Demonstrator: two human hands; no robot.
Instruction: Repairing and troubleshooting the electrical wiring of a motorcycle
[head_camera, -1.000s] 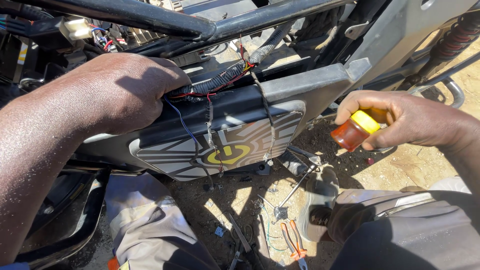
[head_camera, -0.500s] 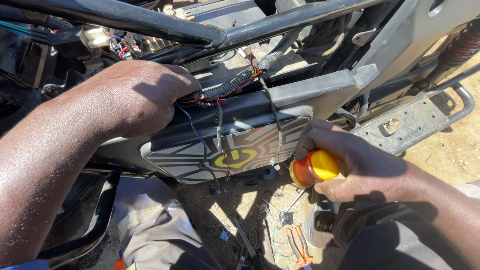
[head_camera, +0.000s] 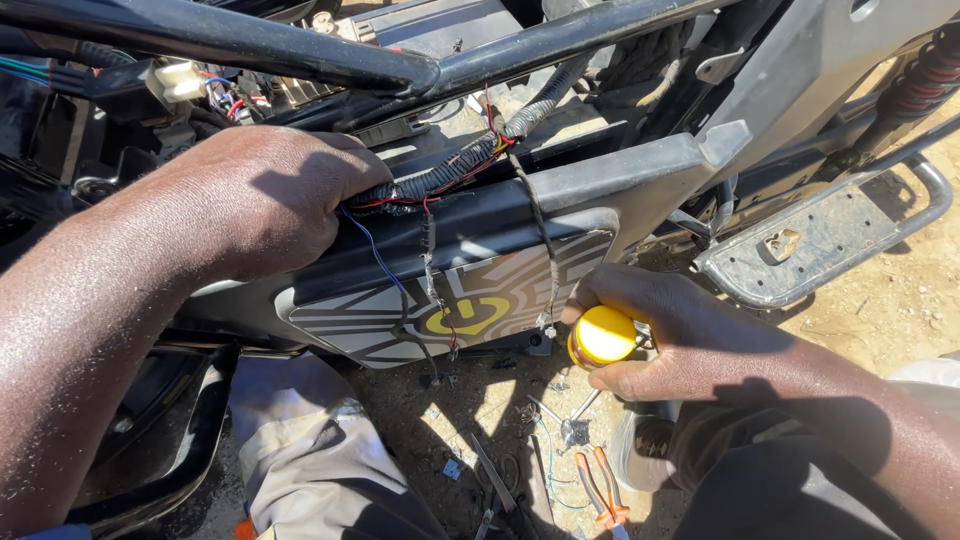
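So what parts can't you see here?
- Head view: left hand fingertips, tucked behind the wire bundle.
- Screwdriver shaft and tip, hidden by the right hand and the black side panel.
- Pliers cut off by the bottom edge.

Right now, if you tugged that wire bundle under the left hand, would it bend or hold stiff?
Probably floppy: the wire bundle curves over the frame, and loose strands dangle down the panel. It likely feels light. It may resist pulling, since it seems to run on behind the tubes.
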